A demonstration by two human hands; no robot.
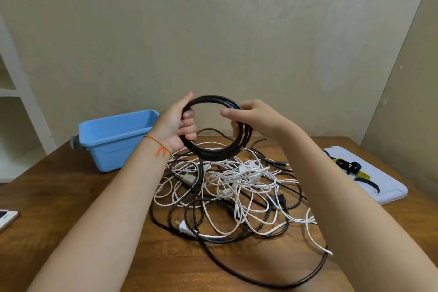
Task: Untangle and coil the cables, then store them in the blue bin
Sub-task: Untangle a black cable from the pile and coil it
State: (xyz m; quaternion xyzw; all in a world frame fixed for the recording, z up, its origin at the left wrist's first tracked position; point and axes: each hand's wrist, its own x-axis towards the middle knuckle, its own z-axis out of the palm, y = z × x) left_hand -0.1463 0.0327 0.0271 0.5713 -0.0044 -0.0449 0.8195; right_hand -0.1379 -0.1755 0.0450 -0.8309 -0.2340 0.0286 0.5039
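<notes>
I hold a round coil of black cable (220, 153) upright above the table. My left hand (176, 123) grips the coil's left side with fingers curled through the loop. My right hand (251, 115) holds the coil's right side, its fingers wrapped behind the strands. A tail of the black cable drops from the coil into a tangled pile of white and black cables (237, 194) on the wooden table (71, 197). The blue bin (113, 140) stands open at the back left, with nothing visible inside.
A white tray (384, 187) with black and yellow cable ties lies at the right. A phone (6, 217) sits at the table's left edge. A long black cable (260, 277) loops toward the front edge. A white shelf stands far left.
</notes>
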